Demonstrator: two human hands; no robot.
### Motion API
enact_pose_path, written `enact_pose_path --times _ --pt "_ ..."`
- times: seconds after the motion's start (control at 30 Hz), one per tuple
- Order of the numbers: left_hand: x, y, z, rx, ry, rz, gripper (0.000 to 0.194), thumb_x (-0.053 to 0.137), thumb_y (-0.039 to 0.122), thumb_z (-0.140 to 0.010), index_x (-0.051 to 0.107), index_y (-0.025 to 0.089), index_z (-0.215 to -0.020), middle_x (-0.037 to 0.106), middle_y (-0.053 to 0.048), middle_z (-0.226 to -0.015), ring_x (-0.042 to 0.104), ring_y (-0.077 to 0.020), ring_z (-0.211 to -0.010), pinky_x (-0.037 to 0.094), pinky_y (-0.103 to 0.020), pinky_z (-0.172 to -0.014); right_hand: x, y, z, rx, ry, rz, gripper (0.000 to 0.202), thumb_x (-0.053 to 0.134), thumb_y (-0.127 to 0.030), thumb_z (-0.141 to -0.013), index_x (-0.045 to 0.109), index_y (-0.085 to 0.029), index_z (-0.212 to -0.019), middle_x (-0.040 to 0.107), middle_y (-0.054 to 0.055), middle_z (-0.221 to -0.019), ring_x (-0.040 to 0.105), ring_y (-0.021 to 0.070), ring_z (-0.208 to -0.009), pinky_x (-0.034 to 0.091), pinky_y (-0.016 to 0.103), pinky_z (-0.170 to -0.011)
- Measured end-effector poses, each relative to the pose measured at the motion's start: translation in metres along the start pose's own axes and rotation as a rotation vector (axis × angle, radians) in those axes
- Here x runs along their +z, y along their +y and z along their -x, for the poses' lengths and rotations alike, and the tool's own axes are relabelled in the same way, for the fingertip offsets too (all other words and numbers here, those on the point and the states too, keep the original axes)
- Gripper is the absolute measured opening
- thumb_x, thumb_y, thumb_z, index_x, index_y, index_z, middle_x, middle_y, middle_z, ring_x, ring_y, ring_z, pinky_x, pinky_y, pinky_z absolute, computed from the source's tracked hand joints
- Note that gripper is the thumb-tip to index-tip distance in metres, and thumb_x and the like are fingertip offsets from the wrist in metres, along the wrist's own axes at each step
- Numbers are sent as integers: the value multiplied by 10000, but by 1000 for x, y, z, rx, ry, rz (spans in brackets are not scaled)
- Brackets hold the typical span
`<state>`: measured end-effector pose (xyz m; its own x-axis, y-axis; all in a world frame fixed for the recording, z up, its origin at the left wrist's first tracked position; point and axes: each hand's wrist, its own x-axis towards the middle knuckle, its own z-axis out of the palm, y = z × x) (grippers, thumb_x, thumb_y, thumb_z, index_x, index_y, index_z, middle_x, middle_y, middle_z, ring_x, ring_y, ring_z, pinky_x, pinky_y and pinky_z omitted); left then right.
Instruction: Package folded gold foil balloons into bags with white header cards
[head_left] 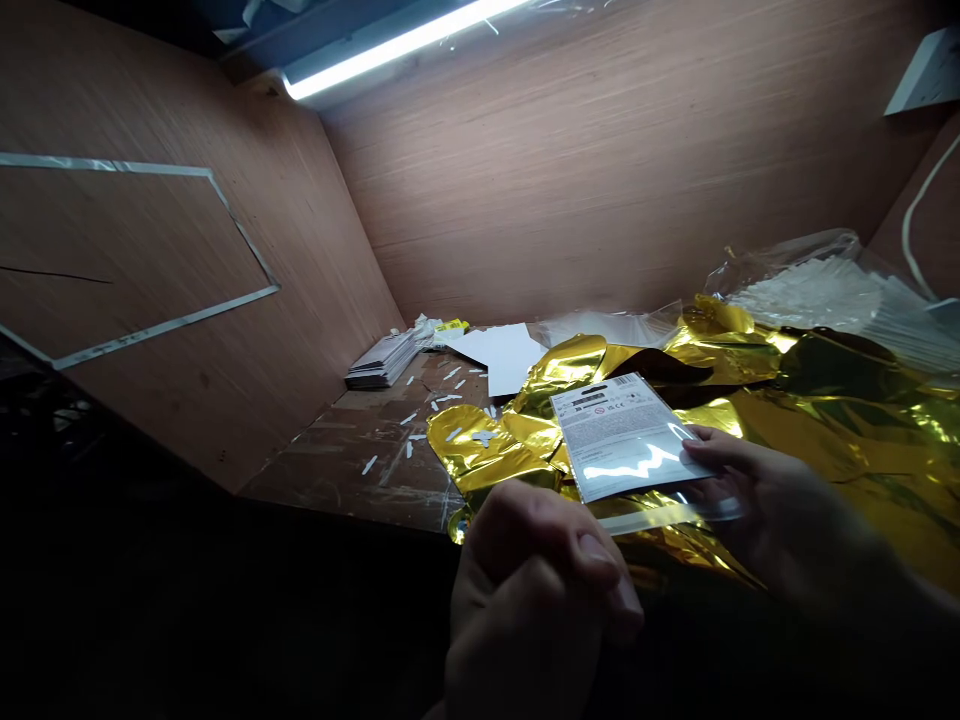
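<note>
My right hand point(776, 510) pinches a clear plastic packet by its right edge, with the thumb on top. Inside the packet sits a printed card point(619, 445) with small text, a barcode and a hang slot. A clear strip of the packet point(652, 518) sticks out below the card. In front of the packet's lower left, my left hand point(540, 580) is closed with its fingers curled in. Whatever those fingers hold, if anything, is hidden. Gold foil balloons point(810, 440), flat and crumpled, lie beneath the packet and spread to the right.
A stack of cards point(382, 360) stands by the left wooden wall point(262, 240). White sheets point(504, 355) lie behind the foil. Small white paper strips point(409, 418) are scattered on the brown table point(337, 450). A clear bag of white pieces point(817, 285) sits at the back right.
</note>
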<state>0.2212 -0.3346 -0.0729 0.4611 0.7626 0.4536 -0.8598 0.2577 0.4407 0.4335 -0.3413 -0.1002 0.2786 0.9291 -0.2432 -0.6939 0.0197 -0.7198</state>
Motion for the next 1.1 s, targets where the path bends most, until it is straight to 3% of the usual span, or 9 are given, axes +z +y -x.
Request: enact_pose_path --times 0.4,0.5,0.6,0.67,0.73,0.83,0.9,1.0,1.1 --pt "-9 -5 -2 -105 16 102 44 641 166 -979 607 187 -997 722 18 -824 701 -68 -726 558 -133 -655 8 2 15 28 21 -43 150 686 -18 -842 712 -164 -864 613 -10 -667 596 90 -503 542 82 -429" --pt "-23 0 -16 -23 74 -187 89 696 169 -921 609 192 -919 667 18 -745 651 -91 -670 516 -165 -609 6 -1 10 -7 -14 -25 130 677 -45 -864 718 -152 -924 661 19 -773 609 97 -558 580 111 -495" --pt "-49 6 -42 120 293 -701 151 776 215 -843 632 178 -871 623 18 -725 598 -94 -660 480 -178 -620 3 -5 2 -50 -34 -16 131 676 -56 -848 713 -130 -950 665 41 -815 614 103 -591 582 123 -513" --pt "-66 8 -60 -65 354 -874 269 782 391 -840 671 157 -911 640 -12 -769 587 -103 -635 450 -179 -538 3 -7 -5 -83 -39 -3 155 682 -60 -828 711 -105 -974 677 71 -870 647 117 -658 593 124 -555" --pt "-77 7 -74 -433 254 -839 447 735 547 -845 704 109 -930 675 -69 -800 620 -133 -614 469 -208 -493 4 -9 -13 -122 -51 31 167 682 -76 -827 704 -94 -991 684 91 -915 664 132 -715 597 134 -588" --pt "-80 3 -83 -721 84 -712 440 751 495 -855 730 57 -891 718 -135 -811 698 -184 -651 562 -262 -567 4 -13 -22 -169 -69 206 164 674 -130 -855 670 -121 -1019 692 96 -966 684 180 -808 629 235 -687" --pt "-76 1 -83 -721 111 -685 360 790 404 -841 747 55 -921 748 -155 -856 726 -197 -685 581 -264 -590 2 -19 -25 -328 -53 501 246 701 -192 -884 642 -153 -1120 694 102 -1055 684 242 -929 625 363 -801" --pt "-70 2 -80 -673 239 -684 315 817 358 -821 761 65 -925 765 -160 -880 734 -204 -717 606 -284 -631 3 -27 -20 -938 -26 1095 348 751 -220 -904 634 -214 -1232 671 95 -1175 619 307 -1089 517 499 -936" --pt "-67 4 -78 -645 236 -683 279 791 362 -854 758 86 -874 735 -107 -805 702 -181 -717 610 -310 -702 11 -26 -10 -1382 -307 1466 196 709 -157 -963 689 -219 -1149 692 60 -1093 589 282 -1050 422 479 -906"
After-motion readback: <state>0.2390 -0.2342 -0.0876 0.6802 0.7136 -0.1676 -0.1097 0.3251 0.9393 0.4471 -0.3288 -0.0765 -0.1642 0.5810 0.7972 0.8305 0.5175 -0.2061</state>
